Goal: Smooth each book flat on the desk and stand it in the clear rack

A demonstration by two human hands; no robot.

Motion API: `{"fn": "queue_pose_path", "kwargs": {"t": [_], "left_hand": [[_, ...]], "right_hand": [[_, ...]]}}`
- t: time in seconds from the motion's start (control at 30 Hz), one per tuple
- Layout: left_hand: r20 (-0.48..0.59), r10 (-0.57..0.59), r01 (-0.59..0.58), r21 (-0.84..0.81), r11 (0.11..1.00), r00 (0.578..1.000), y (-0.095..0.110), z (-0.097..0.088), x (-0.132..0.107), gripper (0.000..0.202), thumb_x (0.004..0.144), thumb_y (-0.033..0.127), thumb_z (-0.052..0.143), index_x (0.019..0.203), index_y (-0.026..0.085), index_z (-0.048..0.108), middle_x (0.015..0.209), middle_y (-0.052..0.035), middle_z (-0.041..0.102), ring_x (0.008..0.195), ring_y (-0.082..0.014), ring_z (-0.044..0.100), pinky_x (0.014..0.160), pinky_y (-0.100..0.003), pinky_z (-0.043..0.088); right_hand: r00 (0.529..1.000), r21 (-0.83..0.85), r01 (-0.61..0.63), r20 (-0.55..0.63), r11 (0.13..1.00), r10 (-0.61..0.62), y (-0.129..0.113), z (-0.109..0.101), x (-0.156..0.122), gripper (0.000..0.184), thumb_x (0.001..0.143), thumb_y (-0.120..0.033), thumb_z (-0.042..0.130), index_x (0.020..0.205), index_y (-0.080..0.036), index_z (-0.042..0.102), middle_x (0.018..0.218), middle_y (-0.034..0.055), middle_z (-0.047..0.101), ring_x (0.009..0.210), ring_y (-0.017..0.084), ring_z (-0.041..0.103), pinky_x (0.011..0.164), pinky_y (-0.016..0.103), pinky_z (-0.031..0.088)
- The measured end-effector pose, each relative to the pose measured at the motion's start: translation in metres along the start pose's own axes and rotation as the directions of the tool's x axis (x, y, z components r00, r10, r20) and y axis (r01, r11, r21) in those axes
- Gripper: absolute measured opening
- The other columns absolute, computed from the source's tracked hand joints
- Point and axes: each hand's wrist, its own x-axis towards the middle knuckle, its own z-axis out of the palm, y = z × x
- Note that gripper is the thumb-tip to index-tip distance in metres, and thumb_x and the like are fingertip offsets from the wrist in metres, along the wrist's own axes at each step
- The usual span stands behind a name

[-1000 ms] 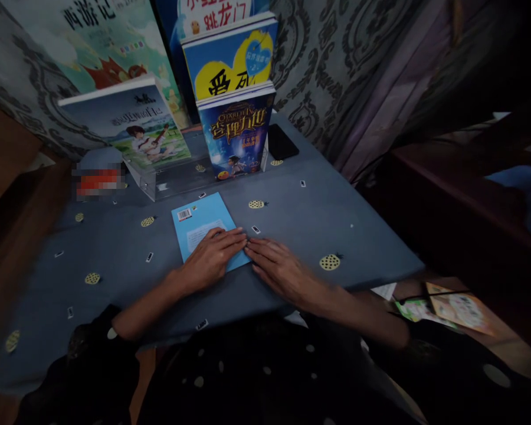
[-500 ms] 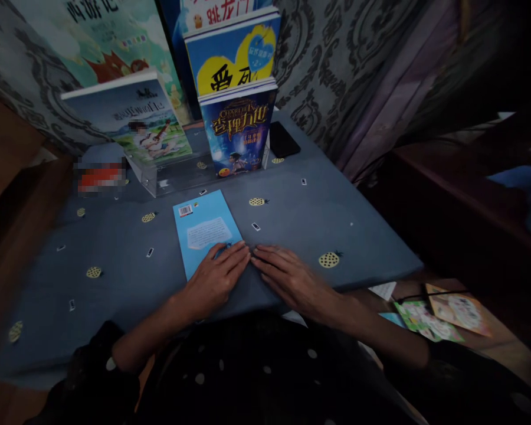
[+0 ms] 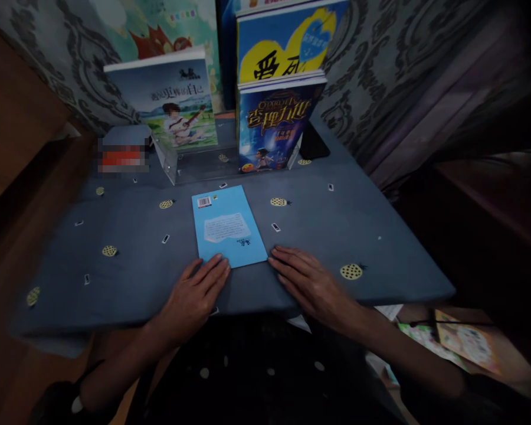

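A light-blue book (image 3: 225,203) lies flat on the cloth-covered table (image 3: 310,230), its barcode and a pale text panel facing up. My left hand (image 3: 197,295) rests palm down at the book's near left corner, fingers stretched out and fingertips at its near edge. On the other side, my right hand (image 3: 312,280) lies flat on the cloth, its fingertips at the book's near right corner. Neither hand grips anything.
A clear stand (image 3: 170,168) at the back holds upright books, among them a dark-blue book (image 3: 277,127) and a guitar-player book (image 3: 172,100). A black phone (image 3: 314,141) lies right of them. Several booklets, one an orange booklet (image 3: 466,339), lie below the table's right edge.
My left hand has slid left and back, off the book's middle to its near edge, uncovering the lower cover. My right hand stays flat beside the book. The view has shifted.
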Motion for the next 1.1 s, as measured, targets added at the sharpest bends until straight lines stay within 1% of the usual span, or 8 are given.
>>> {"fn": "queue_pose_path", "kwargs": {"t": [0.17, 0.27, 0.37, 0.47, 0.57, 0.73, 0.97, 1.1], "left_hand": [[-0.054, -0.108, 0.107, -0.016, 0.994, 0.993, 0.000, -0.004, -0.023, 0.059, 0.089, -0.004, 0.037, 0.146, 0.008, 0.045, 0.137, -0.0170, 0.063, 0.131, -0.0289, 0.054, 0.101, -0.047, 0.044], [-0.095, -0.146, 0.144, -0.023, 0.989, 0.985, 0.000, -0.002, -0.028, 0.057, 0.090, -0.003, 0.036, 0.145, 0.008, 0.047, 0.134, -0.0173, 0.064, 0.128, -0.0283, 0.057, 0.097, -0.045, 0.047], [-0.116, -0.153, 0.151, -0.031, 0.988, 0.981, 0.001, 0.000, -0.028, 0.052, 0.091, -0.001, 0.037, 0.139, 0.008, 0.053, 0.130, -0.0170, 0.067, 0.123, -0.0282, 0.060, 0.093, -0.042, 0.049], [-0.137, -0.165, 0.161, -0.038, 0.986, 0.977, 0.001, 0.001, -0.026, 0.046, 0.091, 0.002, 0.038, 0.131, 0.007, 0.060, 0.124, -0.0172, 0.069, 0.118, -0.0282, 0.062, 0.091, -0.042, 0.050], [-0.144, -0.172, 0.169, -0.032, 0.985, 0.975, 0.001, 0.000, -0.025, 0.042, 0.091, 0.004, 0.039, 0.125, 0.008, 0.063, 0.118, -0.0165, 0.071, 0.112, -0.0274, 0.064, 0.089, -0.041, 0.052], [-0.166, -0.186, 0.183, -0.035, 0.982, 0.968, 0.000, -0.001, -0.022, 0.041, 0.089, 0.002, 0.038, 0.117, 0.010, 0.068, 0.110, -0.0135, 0.073, 0.105, -0.0245, 0.065, 0.087, -0.038, 0.053], [-0.135, -0.195, 0.188, -0.062, 0.980, 0.971, 0.000, 0.001, -0.026, 0.057, 0.085, -0.002, 0.036, 0.137, 0.010, 0.056, 0.124, -0.0145, 0.070, 0.119, -0.0243, 0.062, 0.090, -0.038, 0.053], [-0.096, -0.220, 0.214, -0.067, 0.975, 0.971, 0.002, 0.003, -0.029, 0.061, 0.085, -0.001, 0.037, 0.143, 0.011, 0.052, 0.128, -0.0156, 0.068, 0.121, -0.0251, 0.061, 0.093, -0.039, 0.053]], "right_hand": [[0.999, -0.012, 0.016, -0.040, 1.000, -0.017, -0.004, -0.001, 0.009, 0.043, 0.100, -0.018, 0.048, 0.142, -0.017, 0.055, 0.136, 0.0161, 0.064, 0.132, 0.029, 0.055, 0.106, 0.054, 0.052], [0.989, 0.054, 0.114, 0.087, 0.992, -0.119, -0.017, -0.002, 0.028, 0.047, 0.101, -0.018, 0.046, 0.149, -0.018, 0.046, 0.142, 0.0129, 0.060, 0.139, 0.026, 0.049, 0.113, 0.053, 0.046], [0.933, 0.164, 0.187, 0.278, 0.969, -0.227, -0.031, 0.001, 0.053, 0.052, 0.103, -0.025, 0.045, 0.154, -0.019, 0.037, 0.152, 0.0096, 0.051, 0.146, 0.022, 0.040, 0.120, 0.049, 0.037], [0.875, 0.230, 0.202, 0.395, 0.952, -0.281, -0.039, 0.010, 0.078, 0.059, 0.103, -0.037, 0.047, 0.155, -0.013, 0.033, 0.159, 0.0126, 0.039, 0.150, 0.022, 0.031, 0.125, 0.046, 0.027], [0.841, 0.263, 0.209, 0.443, 0.942, -0.310, -0.038, 0.019, 0.099, 0.062, 0.103, -0.040, 0.046, 0.155, -0.010, 0.032, 0.160, 0.0146, 0.034, 0.151, 0.021, 0.027, 0.126, 0.043, 0.023], [0.796, 0.254, 0.260, 0.489, 0.931, -0.356, -0.025, 0.037, 0.133, 0.055, 0.105, -0.040, 0.039, 0.154, -0.015, 0.035, 0.160, 0.0105, 0.036, 0.151, 0.017, 0.025, 0.127, 0.041, 0.020], [0.848, 0.071, 0.301, 0.435, 0.951, -0.301, 0.014, 0.072, 0.182, 0.061, 0.104, -0.046, 0.041, 0.154, -0.013, 0.034, 0.163, 0.0134, 0.030, 0.153, 0.023, 0.021, 0.126, 0.047, 0.020], [0.913, -0.061, 0.208, 0.370, 0.976, -0.171, 0.045, 0.071, 0.194, 0.064, 0.103, -0.050, 0.039, 0.155, -0.012, 0.034, 0.163, 0.0154, 0.029, 0.153, 0.026, 0.022, 0.125, 0.049, 0.021]]}}
